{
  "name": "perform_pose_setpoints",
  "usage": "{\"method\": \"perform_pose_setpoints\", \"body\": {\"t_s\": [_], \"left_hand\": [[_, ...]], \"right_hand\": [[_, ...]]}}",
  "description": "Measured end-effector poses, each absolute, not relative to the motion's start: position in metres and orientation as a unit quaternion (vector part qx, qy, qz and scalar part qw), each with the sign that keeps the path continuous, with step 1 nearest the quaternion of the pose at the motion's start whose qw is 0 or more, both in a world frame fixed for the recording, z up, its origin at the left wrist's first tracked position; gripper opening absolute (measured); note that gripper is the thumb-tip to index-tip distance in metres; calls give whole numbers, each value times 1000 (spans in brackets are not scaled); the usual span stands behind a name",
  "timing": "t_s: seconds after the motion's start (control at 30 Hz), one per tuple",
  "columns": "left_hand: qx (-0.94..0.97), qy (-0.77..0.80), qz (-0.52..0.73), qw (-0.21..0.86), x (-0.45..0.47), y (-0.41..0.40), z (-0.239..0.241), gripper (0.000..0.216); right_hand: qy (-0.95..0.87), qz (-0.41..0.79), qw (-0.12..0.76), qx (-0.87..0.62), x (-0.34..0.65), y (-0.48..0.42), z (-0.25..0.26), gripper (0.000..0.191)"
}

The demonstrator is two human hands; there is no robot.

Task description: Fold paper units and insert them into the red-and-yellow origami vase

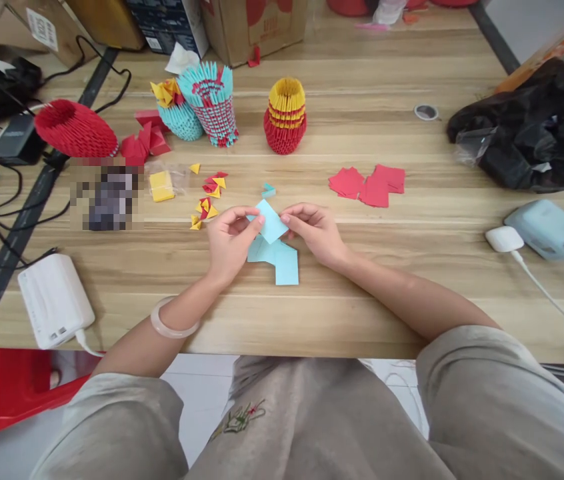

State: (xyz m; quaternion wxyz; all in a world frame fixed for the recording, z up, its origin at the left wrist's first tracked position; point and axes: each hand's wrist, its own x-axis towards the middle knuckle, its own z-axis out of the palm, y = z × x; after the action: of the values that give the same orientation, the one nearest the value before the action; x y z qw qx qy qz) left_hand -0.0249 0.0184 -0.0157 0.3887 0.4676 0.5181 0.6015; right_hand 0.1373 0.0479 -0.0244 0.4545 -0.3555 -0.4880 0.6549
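A small light-blue sheet of paper (274,225) is held up between both hands, turned with one corner pointing away. My left hand (235,239) pinches its left side between thumb and fingers. At its right corner, the thumb and fingers of my right hand (316,230) are closed on the paper. More light-blue paper sheets (287,267) lie overlapping on the table just below. Beyond the hands sits a small folded blue piece (269,191). Several red and yellow folded triangles (207,208) are scattered beside my left hand.
Red paper sheets (376,187) lie to the right. Farther back stand a red-and-yellow paper vase (286,117), a blue-and-red one (213,107) and a red one (76,130). White power bank (56,300) at left, black plastic bag (537,127) and blue-grey device (549,229) at right.
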Motion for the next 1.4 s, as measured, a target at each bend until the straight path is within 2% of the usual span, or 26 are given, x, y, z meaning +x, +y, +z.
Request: {"method": "perform_pose_setpoints", "body": {"t_s": [0.23, 0.53, 0.77, 0.87, 1.03, 1.23, 1.4], "left_hand": [[442, 519, 596, 425, -19, 6, -9, 20], [546, 517, 552, 361, -15, -2, 2, 36], [605, 509, 537, 295, -17, 1, 1, 7], [586, 514, 537, 322, -17, 3, 1, 6], [510, 536, 544, 396, -14, 3, -1, 18], [483, 549, 553, 400, -12, 2, 0, 21], [496, 540, 538, 416, -13, 2, -2, 20]], "right_hand": [[-445, 709, 455, -302, 146, 44, -26, 26], [-473, 718, 434, -268, 146, 37, -29, 23], [-474, 731, 420, -255, 146, 37, -31, 25], [-467, 733, 417, -266, 147, 37, -31, 24], [-471, 738, 399, -271, 147, 36, -32, 24], [-488, 723, 401, -278, 147, 36, -30, 16], [-487, 713, 409, -295, 148, 37, -28, 17]]}}
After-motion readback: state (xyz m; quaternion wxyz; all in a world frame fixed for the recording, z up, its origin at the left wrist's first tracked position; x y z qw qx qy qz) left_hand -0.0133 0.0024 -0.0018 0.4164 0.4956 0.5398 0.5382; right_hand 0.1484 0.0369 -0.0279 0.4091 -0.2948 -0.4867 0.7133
